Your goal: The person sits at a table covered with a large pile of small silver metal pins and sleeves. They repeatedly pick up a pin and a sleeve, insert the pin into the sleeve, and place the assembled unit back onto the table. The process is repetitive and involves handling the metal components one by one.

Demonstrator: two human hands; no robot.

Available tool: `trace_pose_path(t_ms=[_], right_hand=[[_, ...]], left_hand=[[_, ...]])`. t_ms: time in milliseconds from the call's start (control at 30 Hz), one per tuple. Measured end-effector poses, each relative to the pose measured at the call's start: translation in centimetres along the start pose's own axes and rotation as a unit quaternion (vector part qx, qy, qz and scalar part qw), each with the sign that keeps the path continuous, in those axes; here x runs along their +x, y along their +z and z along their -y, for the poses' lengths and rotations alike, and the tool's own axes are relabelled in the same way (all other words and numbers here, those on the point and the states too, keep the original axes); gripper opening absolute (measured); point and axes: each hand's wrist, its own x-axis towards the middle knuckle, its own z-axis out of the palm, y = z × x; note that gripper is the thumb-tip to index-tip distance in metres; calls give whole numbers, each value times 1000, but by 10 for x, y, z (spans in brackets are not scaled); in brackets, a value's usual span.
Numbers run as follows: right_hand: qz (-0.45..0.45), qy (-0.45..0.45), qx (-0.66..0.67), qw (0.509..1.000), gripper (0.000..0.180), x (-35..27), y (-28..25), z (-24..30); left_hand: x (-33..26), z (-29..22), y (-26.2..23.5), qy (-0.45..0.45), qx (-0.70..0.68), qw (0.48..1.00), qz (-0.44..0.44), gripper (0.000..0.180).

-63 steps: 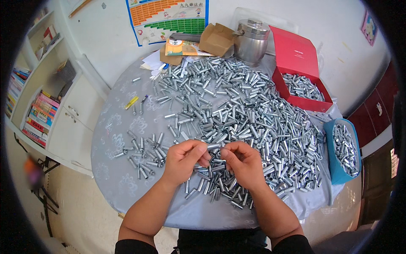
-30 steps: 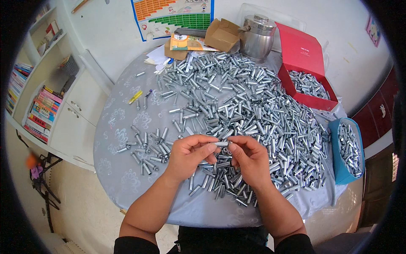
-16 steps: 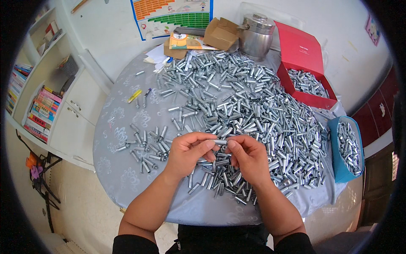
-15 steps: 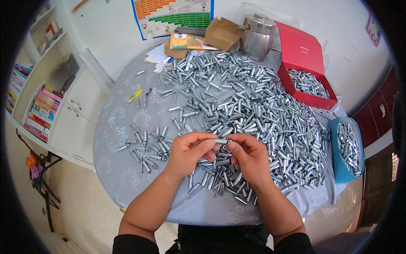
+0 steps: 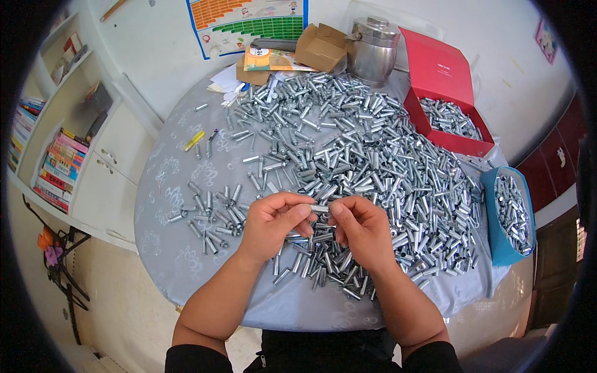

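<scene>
Flanking hands (image 5: 320,227) — red box (image 5: 444,93), blue tub (image 5: 494,217).

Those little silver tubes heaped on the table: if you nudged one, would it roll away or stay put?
Probably roll: each metal tube looks round and smooth. They seem stiff and shiny, so likely slippery; both the left hand and right hand pinch one. In the heap, neighbours would likely block it.

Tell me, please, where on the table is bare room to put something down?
Bare cloth lies at the table left edge, around the yellow pen, and along the near rim beside the left hand. The centre and right are crowded with metal sleeves, up to the red box and blue tub.
</scene>
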Motion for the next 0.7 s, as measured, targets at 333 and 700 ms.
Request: trace_pose_path(t_ms=[333, 700], right_hand=[[-1, -24, -10, 1000, 21, 0, -3, -2], [-56, -125, -94, 986, 32, 3, -4, -10]], left_hand=[[2, -2, 2, -10, 5, 1000, -15, 20], [4, -3, -2, -31, 4, 997, -67, 20]])
